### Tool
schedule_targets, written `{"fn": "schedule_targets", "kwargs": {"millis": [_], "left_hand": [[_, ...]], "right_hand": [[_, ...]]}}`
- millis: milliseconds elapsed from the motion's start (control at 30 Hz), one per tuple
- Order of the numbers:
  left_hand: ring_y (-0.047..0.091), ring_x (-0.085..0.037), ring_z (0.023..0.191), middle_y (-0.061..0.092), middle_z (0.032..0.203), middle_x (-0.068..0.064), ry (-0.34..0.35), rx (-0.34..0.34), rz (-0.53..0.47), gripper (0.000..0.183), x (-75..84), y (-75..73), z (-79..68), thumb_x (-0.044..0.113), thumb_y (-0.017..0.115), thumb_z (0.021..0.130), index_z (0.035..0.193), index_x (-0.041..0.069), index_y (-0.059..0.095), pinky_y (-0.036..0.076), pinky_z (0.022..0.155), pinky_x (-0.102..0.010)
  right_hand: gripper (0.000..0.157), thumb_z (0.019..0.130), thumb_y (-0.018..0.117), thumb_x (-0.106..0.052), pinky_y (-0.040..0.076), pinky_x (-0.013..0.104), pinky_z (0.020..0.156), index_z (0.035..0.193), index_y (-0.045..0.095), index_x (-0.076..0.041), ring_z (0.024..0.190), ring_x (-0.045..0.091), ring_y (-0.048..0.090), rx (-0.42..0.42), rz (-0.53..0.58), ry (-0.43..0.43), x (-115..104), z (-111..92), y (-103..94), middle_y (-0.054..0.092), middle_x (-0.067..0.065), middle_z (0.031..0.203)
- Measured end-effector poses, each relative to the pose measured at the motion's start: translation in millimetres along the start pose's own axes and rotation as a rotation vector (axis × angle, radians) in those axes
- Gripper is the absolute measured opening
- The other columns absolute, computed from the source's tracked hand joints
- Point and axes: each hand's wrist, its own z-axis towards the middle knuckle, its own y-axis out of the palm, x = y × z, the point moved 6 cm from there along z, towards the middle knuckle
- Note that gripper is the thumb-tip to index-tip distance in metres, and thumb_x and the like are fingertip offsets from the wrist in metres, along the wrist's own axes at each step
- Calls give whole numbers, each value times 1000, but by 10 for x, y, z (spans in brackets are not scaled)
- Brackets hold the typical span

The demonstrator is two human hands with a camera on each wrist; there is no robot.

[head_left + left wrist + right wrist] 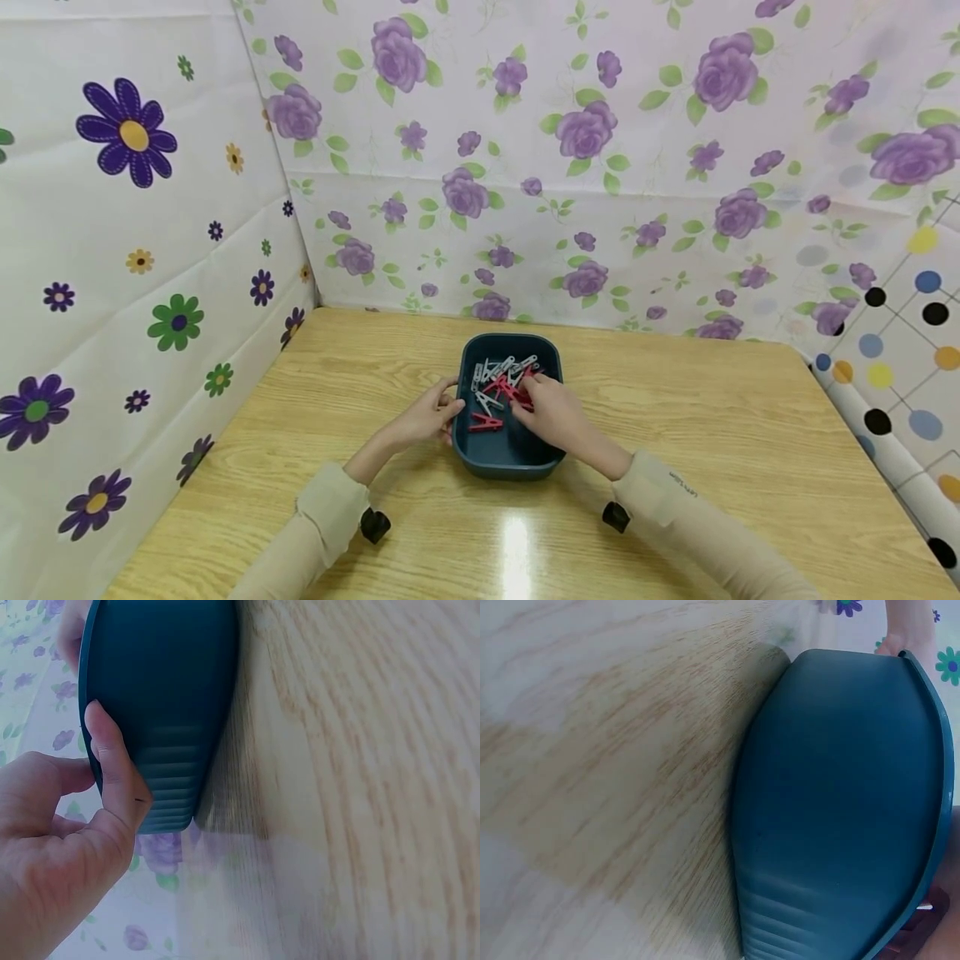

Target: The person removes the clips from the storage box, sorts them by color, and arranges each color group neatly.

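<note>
A dark teal plastic basin (507, 472) stands on the table with several grey-white clothespins (487, 403) and red clothespins (485, 422) lying loose in it. My left hand (423, 414) grips the basin's left rim; the left wrist view has the thumb and fingers of that hand (82, 817) on either side of the rim. Over the right rim reaches my right hand (553, 412), its bent fingers down among the red clothespins. In the right wrist view the basin wall hides most of this hand; I cannot tell whether it pinches a clothespin.
The wooden table (675, 400) extends to both sides of the basin. Purple-rose cloth (465, 250) hangs along its back edge, and a flowered sheet (150, 250) closes off the left. Black wrist devices (375, 526) hang under both cuffs.
</note>
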Motion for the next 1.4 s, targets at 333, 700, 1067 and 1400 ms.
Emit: {"fn": "schedule_targets", "kwargs": {"millis": [333,700,1067,1400], "left_hand": [[54,-15,67,54,107,-23,5,-4,2,57,4,6,13,19,42,105,154,8,15,56,64,-39],[55,-14,68,53,108,-24,6,5,12,56,2,-2,19,19,41,105,154,8,16,57,65,-40],[54,-14,67,53,105,-24,11,1,10,56,-19,3,18,18,42,105,154,7,16,57,65,-42],[54,-14,66,54,102,-19,-3,13,8,55,-28,-2,36,17,42,105,153,8,18,56,63,-38]], "right_hand": [[18,88,70,-25,32,21,48,91,66,-8,57,9,42,11,61,23,74,-3,-65,52,0,72],[17,89,70,-25,37,19,50,93,67,-9,60,8,45,54,126,19,126,7,-90,56,0,75],[20,89,70,-26,41,21,52,97,66,-8,63,10,47,24,171,75,220,2,-151,58,4,80],[20,90,68,-30,41,23,55,96,66,-10,65,11,48,18,185,116,338,-20,-188,60,5,79]]}}
